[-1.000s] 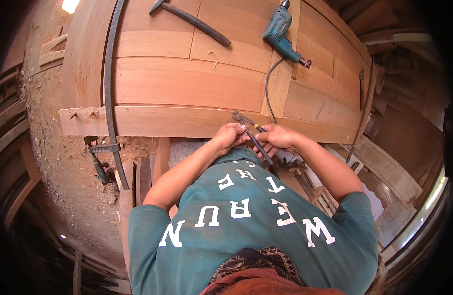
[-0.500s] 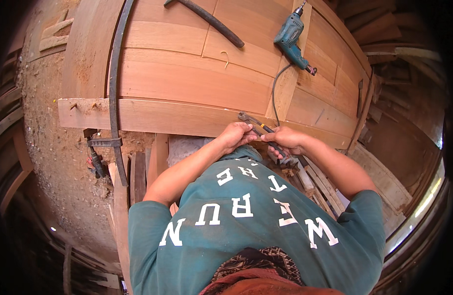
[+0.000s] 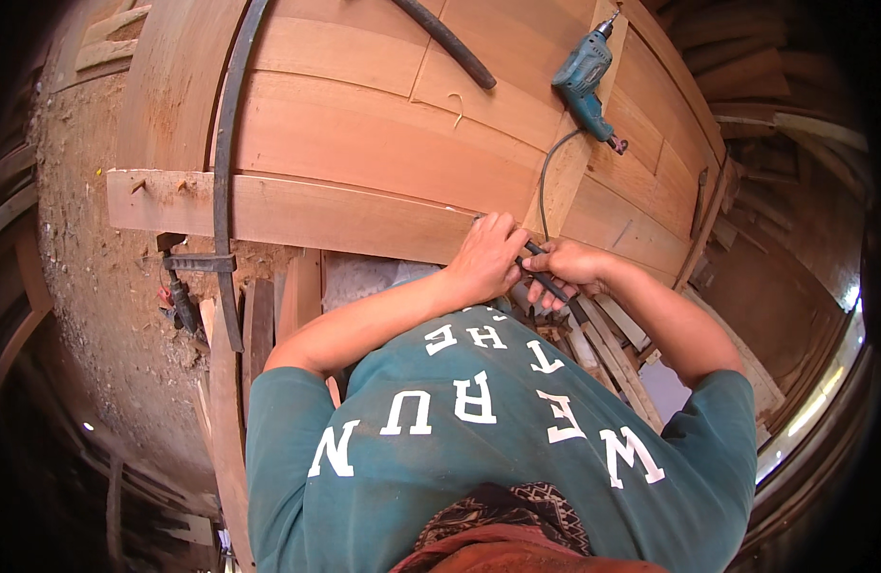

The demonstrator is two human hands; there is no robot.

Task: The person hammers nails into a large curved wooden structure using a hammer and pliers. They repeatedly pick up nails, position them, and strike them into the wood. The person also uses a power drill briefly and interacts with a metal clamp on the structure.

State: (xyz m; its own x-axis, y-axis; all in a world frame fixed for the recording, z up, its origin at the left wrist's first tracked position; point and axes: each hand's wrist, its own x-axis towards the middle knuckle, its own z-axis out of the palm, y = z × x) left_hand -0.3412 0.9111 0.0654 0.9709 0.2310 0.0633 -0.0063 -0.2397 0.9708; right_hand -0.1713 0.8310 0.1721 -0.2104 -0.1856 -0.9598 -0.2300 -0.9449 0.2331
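Note:
My right hand (image 3: 569, 265) is closed round the dark handles of a pair of pliers (image 3: 547, 281), just off the near edge of a wooden panel (image 3: 345, 134). My left hand (image 3: 488, 250) curls over the head end of the pliers at the panel's edge rail (image 3: 307, 210). Its knuckles face up, so the jaws and whatever they may grip are hidden. Beyond my right hand a teal power drill (image 3: 582, 81) lies on the panel, its black cord (image 3: 544, 181) running down toward my hands.
A long black bar clamp (image 3: 226, 143) crosses the panel's left end, its screw handle (image 3: 182, 306) hanging below. A dark tool handle (image 3: 450, 43) and a curled shaving (image 3: 457, 110) lie on the panel. Wood offcuts (image 3: 608, 358) are stacked below its right edge.
My left hand has moved up and over the head of the pliers, covering the jaws that showed before. My right hand keeps its hold. The whole view has shifted slightly.

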